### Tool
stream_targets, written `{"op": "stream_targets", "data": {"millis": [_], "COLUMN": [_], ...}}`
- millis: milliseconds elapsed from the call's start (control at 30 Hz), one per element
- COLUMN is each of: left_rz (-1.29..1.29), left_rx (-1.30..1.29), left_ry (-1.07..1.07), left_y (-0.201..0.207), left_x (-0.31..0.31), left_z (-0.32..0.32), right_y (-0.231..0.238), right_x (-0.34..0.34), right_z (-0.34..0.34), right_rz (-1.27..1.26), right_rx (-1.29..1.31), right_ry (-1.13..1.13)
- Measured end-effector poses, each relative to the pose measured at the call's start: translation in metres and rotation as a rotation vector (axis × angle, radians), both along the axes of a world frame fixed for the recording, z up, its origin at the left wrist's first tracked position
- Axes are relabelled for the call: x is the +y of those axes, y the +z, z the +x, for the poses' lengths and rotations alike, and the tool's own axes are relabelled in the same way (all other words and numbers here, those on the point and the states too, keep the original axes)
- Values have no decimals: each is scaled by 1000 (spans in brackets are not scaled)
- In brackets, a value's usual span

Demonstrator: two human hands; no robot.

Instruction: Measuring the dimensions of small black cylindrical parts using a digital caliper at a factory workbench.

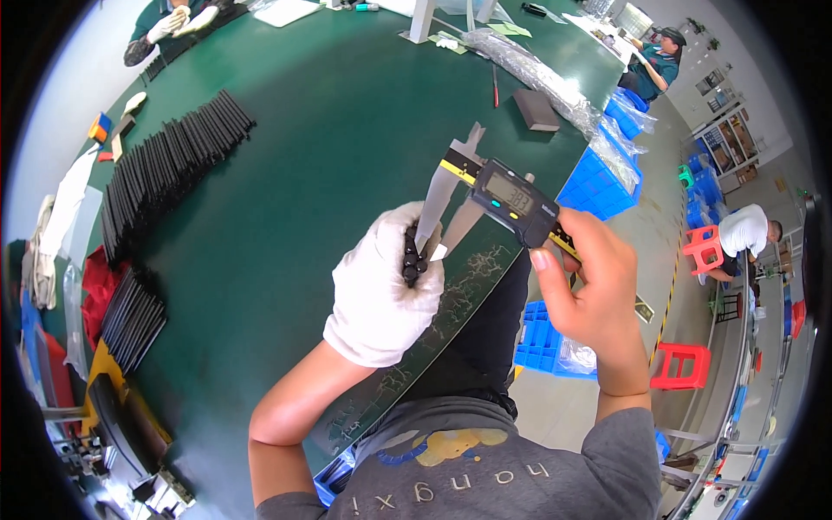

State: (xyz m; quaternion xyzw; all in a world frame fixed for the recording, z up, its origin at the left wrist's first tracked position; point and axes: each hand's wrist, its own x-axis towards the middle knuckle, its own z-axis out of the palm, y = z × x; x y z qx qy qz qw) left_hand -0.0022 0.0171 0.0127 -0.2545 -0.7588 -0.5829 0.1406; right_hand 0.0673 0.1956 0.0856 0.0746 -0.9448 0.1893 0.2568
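Note:
My left hand (377, 295), in a white glove, is closed around a small bunch of thin black rods (414, 262), their ends facing up. A digital caliper (510, 201) with a small display is gripped in my bare right hand (600, 290), thumb and fingers around its black and yellow beam. The caliper's long metal jaws stand apart and slant down to the bunch. One jaw tip is at the rod ends; whether a rod sits between the jaws I cannot tell.
On the green table (321, 147), a long row of black rods (173, 169) lies to the left, with another bundle (134, 321) nearer. A dark block (536, 111) and bubble wrap (537, 78) lie at the right edge, beside blue crates (594, 184). Someone's gloved hands (169, 24) show far left.

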Motion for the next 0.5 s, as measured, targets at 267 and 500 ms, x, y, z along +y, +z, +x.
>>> {"op": "stream_targets", "data": {"millis": [267, 500], "left_rz": [-65, -83], "left_rx": [41, 61], "left_ry": [100, 110], "left_y": [1, 4], "left_x": [-2, -2], "left_z": [2, 1], "right_y": [0, 1], "right_x": [-8, -9], "right_z": [4, 3], "right_rz": [-12, 13], "right_rx": [-31, -37], "right_ry": [-24, -90]}}
